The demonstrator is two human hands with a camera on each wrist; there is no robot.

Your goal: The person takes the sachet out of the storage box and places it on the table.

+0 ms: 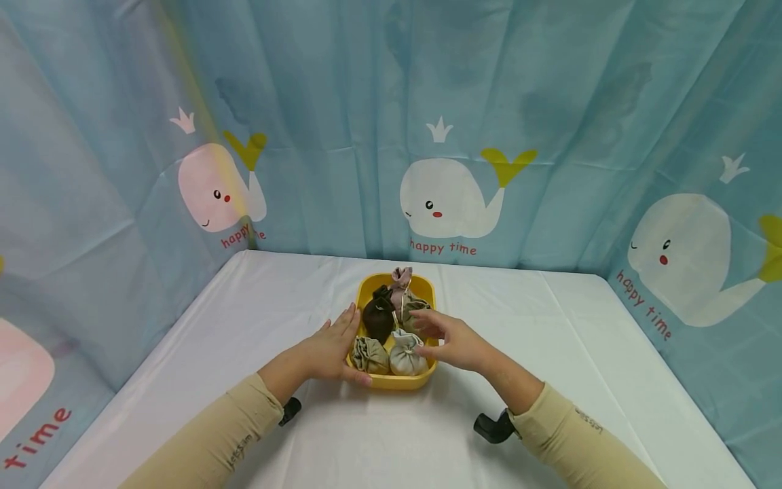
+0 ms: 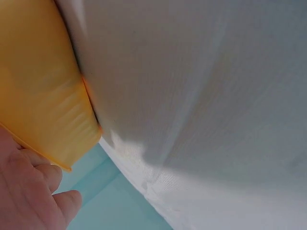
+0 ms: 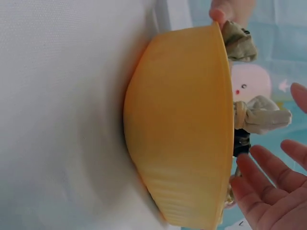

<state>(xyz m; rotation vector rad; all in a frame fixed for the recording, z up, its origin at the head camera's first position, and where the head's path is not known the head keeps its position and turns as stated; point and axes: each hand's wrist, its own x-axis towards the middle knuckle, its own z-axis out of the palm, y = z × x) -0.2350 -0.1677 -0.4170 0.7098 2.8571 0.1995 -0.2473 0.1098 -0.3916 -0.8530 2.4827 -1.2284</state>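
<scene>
A yellow plastic basin (image 1: 391, 384) holds several small drawstring pouches. At its near end sit a khaki pouch (image 1: 370, 354) and a pale grey pouch (image 1: 407, 356). Behind them are a dark brown pouch (image 1: 378, 319), an olive pouch (image 1: 415, 308) and a mauve pouch (image 1: 400, 279) with its gathered neck up. My left hand (image 1: 332, 345) rests along the basin's left rim, fingers straight and thumb by the near corner. Over the right rim hovers my right hand (image 1: 457, 341), fingers spread and relaxed, close to the pale grey pouch. In the right wrist view its palm shows, holding nothing.
A white cloth covers the table (image 1: 525, 326) around the basin. Blue curtains (image 1: 342, 136) with whale prints stand along the back and both sides. Black wrist devices (image 1: 495, 428) show beneath the sleeves.
</scene>
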